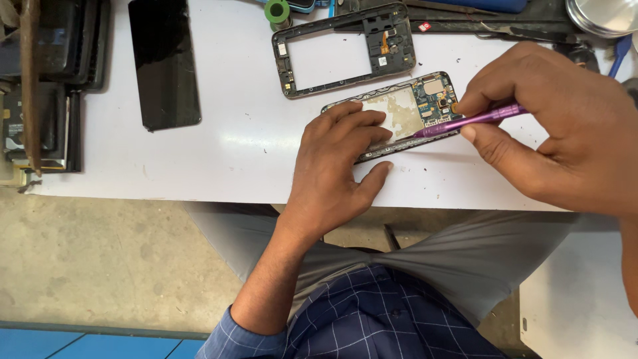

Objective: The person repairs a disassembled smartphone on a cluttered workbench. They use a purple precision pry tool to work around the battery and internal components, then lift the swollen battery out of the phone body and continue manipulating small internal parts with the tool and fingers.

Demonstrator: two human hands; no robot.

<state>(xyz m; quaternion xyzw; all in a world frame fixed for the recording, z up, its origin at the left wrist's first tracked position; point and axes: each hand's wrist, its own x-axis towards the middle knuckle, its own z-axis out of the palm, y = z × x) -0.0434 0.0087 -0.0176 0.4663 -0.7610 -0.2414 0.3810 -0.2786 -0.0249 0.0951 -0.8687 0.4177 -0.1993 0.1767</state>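
Pinning the opened phone (pixel 399 116) flat against the white worktop (pixel 232 153), the left hand (pixel 335 169) lies spread over its lower half, fingers splayed and closed around nothing, thumb resting on the worktop just beside the phone's near edge; that pressure seems meant to keep the phone from sliding. The right hand (pixel 565 133) is curled tight around a purple tool (pixel 468 121), gripped like a pen between thumb and forefinger, its tip down on the phone near the circuit board (pixel 435 100). The phone lies tilted, close to the worktop's front edge and the person's lap, so little bare surface shows on the near side. Just beyond it lies a separated phone frame (pixel 345 46), near but not touching. Well to the left, a black screen panel (pixel 164 63) lies flat, with a broad open stretch of worktop between it and the left hand. Dark stacked items (pixel 60 80) crowd the far left edge, and a green spool (pixel 277 11), a metal dish (pixel 601 14) and other tools line the back, leaving tighter room there.
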